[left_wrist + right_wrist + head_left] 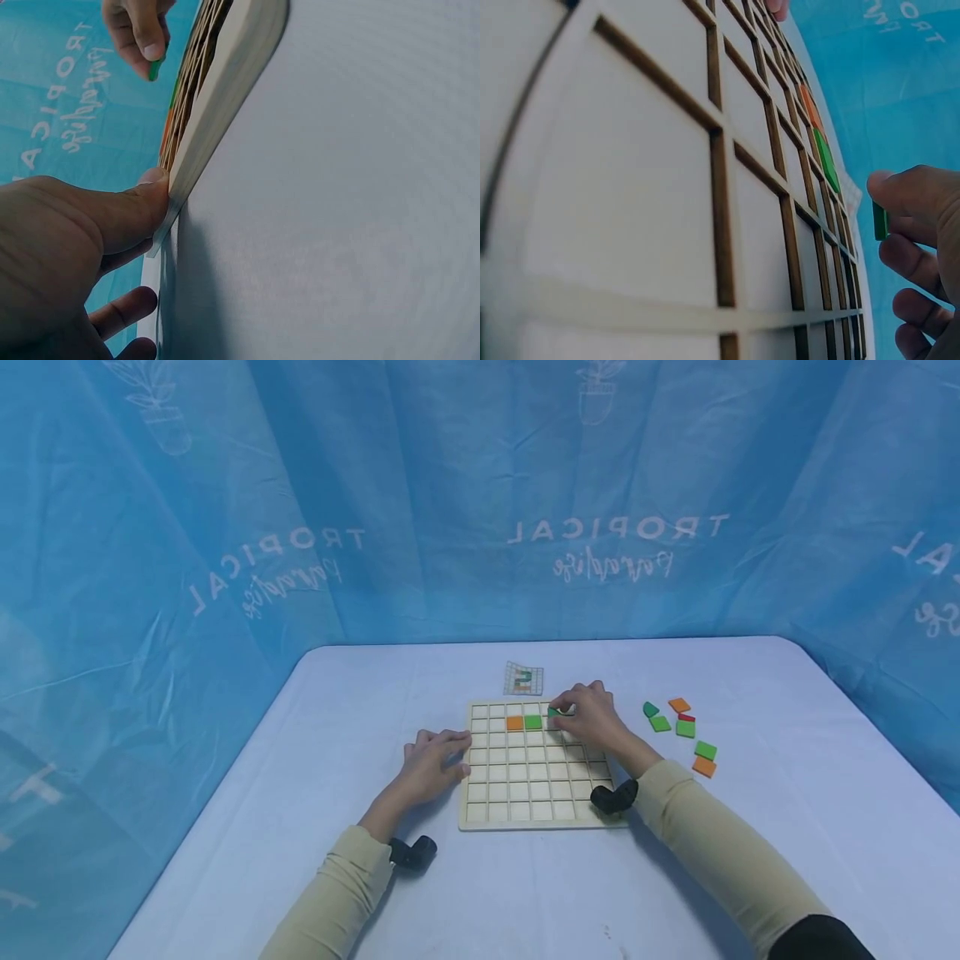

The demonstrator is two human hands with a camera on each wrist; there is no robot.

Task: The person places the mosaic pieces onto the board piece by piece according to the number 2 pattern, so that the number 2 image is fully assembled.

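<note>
A pale wooden grid board (517, 823) lies on the table, its squares divided by raised strips. An orange square tile (514, 723) and a green square tile (532, 722) sit side by side in its second row from the far edge. Above the far right part of the board, my right hand (594, 718) pinches a small green piece (880, 221) between thumb and fingertips. My left hand (431, 768) rests at the board's left edge, thumb and index finger straight and touching the side.
Loose green, orange and red pieces (686, 728) lie scattered to the right of the board. A small pattern card (523, 679) with a coloured grid picture lies beyond the far edge. A blue printed curtain (465, 510) hangs behind the white table (360, 693).
</note>
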